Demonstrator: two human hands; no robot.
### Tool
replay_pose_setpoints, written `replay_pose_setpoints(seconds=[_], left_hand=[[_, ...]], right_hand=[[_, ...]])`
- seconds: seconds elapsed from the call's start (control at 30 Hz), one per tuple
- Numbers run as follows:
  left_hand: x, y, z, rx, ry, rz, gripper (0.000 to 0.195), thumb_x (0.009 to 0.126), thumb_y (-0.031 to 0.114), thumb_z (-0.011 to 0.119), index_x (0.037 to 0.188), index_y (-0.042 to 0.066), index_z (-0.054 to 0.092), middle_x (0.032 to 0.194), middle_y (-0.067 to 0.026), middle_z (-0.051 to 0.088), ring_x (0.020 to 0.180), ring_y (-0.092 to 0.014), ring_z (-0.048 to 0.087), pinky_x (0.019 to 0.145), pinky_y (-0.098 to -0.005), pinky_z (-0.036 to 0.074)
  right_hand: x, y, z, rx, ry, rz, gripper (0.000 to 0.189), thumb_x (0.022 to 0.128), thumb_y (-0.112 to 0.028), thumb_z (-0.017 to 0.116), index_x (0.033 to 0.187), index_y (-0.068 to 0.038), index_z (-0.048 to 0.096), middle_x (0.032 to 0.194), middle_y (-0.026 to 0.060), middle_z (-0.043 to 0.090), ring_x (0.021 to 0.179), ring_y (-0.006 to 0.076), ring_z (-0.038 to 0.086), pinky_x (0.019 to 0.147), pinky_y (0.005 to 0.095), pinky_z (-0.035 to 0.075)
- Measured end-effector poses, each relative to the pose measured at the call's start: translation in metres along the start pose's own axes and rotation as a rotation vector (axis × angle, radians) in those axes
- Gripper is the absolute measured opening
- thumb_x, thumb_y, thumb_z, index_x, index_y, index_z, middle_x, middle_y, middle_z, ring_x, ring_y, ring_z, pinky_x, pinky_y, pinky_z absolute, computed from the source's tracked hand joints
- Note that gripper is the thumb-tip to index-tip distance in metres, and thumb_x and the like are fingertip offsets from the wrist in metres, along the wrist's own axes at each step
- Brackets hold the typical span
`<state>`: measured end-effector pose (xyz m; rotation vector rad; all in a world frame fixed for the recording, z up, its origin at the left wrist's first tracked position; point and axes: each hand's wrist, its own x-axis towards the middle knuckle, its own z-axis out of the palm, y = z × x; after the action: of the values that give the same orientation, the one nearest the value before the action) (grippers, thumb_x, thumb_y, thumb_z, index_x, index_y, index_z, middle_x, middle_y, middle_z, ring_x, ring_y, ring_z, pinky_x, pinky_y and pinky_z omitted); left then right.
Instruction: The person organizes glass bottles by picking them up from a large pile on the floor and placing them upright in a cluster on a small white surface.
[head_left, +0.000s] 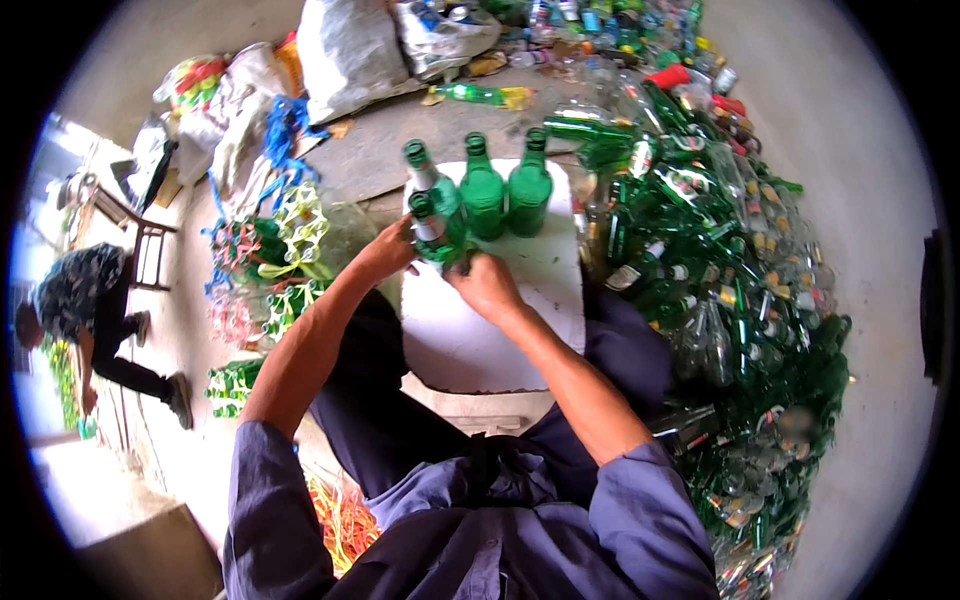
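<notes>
A green glass bottle (435, 236) with a pale neck label stands at the near left of a white board (495, 315) between my knees. My left hand (391, 249) grips its left side, fingertips partly hidden behind the glass. Around the lower right of the same bottle, my right hand (486, 286) is closed near the base. Just behind it is another green bottle (444, 191) with a neck label. Two more green bottles, a middle one (482, 191) and a right one (529, 191), stand upright along the far part of the board.
A large heap of bottles (697, 277) lies at my right against the wall. Strap-tied bundles of bottles (281, 259) stand at my left, with white sacks (352, 56) beyond. Orange strapping (341, 525) lies by my left hip. Another person (82, 300) bends over near a wooden chair (150, 240).
</notes>
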<state>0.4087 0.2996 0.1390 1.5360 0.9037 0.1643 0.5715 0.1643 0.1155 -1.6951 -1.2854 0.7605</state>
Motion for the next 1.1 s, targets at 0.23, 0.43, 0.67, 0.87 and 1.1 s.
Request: replay_pose_setpoints(seconds=[0.23,0.43,0.67,0.87,1.1], left_hand=[[-0.001,-0.020,-0.015,-0.077,-0.038,0.006,0.033,0.092,0.023,0.058,0.118,0.002,0.058,0.102,-0.0075,0.064,0.082,-0.019,0.065,0.059,-0.0337,0.057],[0.004,-0.015,-0.019,0.068,0.109,-0.142,0.039,0.098,0.036,0.044,0.109,0.002,0.059,0.083,-0.0076,0.066,0.068,-0.018,0.066,0.056,-0.0319,0.054],[-0.009,0.005,-0.022,0.117,0.087,-0.142,0.038,0.089,0.034,0.050,0.109,0.003,0.060,0.087,-0.0087,0.069,0.071,-0.018,0.069,0.056,-0.0292,0.053],[-0.003,-0.030,-0.038,0.226,0.046,-0.056,0.035,0.094,0.028,0.052,0.115,0.001,0.057,0.099,-0.0098,0.068,0.076,-0.020,0.071,0.054,-0.0282,0.054],[-0.005,-0.015,-0.031,0.102,0.032,-0.224,0.038,0.095,0.020,0.050,0.128,0.003,0.046,0.109,-0.0114,0.065,0.075,-0.021,0.071,0.052,-0.0276,0.054]], right_hand=[[-0.001,0.005,-0.004,-0.095,-0.131,0.052,0.033,0.079,-0.024,0.068,0.087,0.008,0.065,0.078,0.0292,0.065,0.078,0.0472,0.064,0.073,0.0515,0.051],[-0.013,-0.054,-0.097,-0.038,-0.119,-0.068,0.028,0.083,-0.020,0.068,0.088,0.008,0.064,0.075,0.0223,0.067,0.074,0.0351,0.069,0.069,0.0404,0.053],[-0.067,-0.020,-0.244,0.236,0.151,0.079,0.033,0.094,-0.018,0.064,0.118,0.005,0.062,0.093,0.0087,0.071,0.082,0.0149,0.070,0.072,0.0273,0.056],[-0.165,0.089,-0.326,0.403,0.538,0.531,0.035,0.093,-0.023,0.065,0.116,0.003,0.062,0.093,0.0114,0.071,0.076,0.0171,0.070,0.064,0.0255,0.054],[-0.240,0.183,-0.359,0.944,0.987,0.699,0.066,0.089,-0.039,0.068,0.133,0.005,0.044,0.112,0.0173,0.065,0.089,0.0228,0.067,0.069,0.0317,0.055]])
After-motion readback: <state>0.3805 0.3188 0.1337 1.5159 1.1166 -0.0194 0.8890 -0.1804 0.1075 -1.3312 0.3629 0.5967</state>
